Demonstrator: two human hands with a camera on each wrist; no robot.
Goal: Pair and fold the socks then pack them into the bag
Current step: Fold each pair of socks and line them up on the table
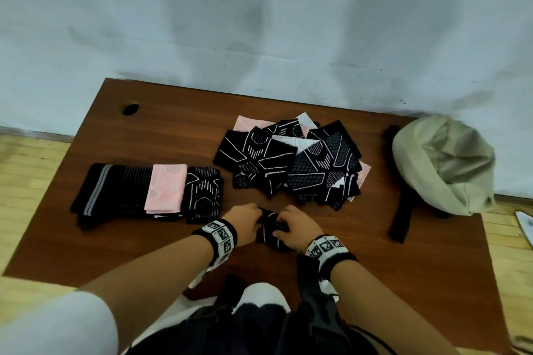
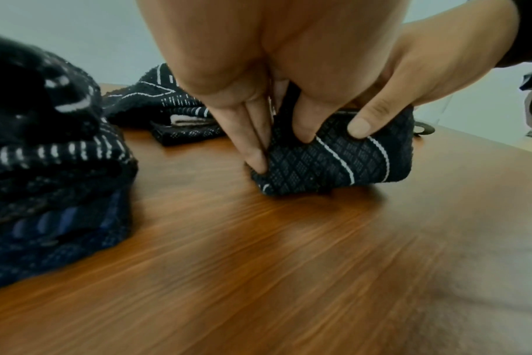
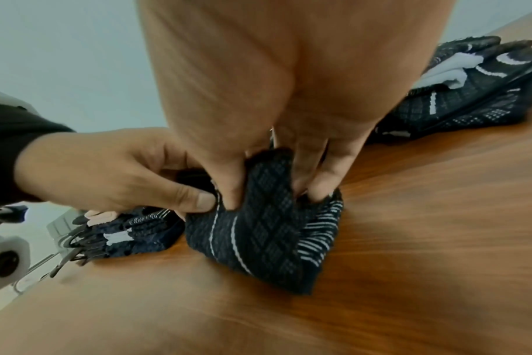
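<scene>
Both hands are busy on one dark sock bundle (image 1: 272,229) at the near middle of the worktop (image 1: 403,262). The left hand (image 1: 243,223) and the right hand (image 1: 298,229) close on it from either side, fingers curled into the fabric and thumbs pressing the top, so that the roll is pinned against the wood and cannot spring open; my guess is that the fold is being tucked shut.

Up close the bundle is black knit with a fine grey diamond mesh, thin white lines running across it and a patch of short white stripes at one end. It looks soft and thick, doubled over on itself.

The finished pairs (image 1: 150,193) lie in a neat row to the left, black ones with a pink one among them, kept out of the way. The unsorted pile (image 1: 291,164) sits just beyond the hands, within easy reach. The beige bag (image 1: 444,164) waits at the right corner, mouth open and rim rolled down, seemingly ready for packing, which has not begun.
</scene>
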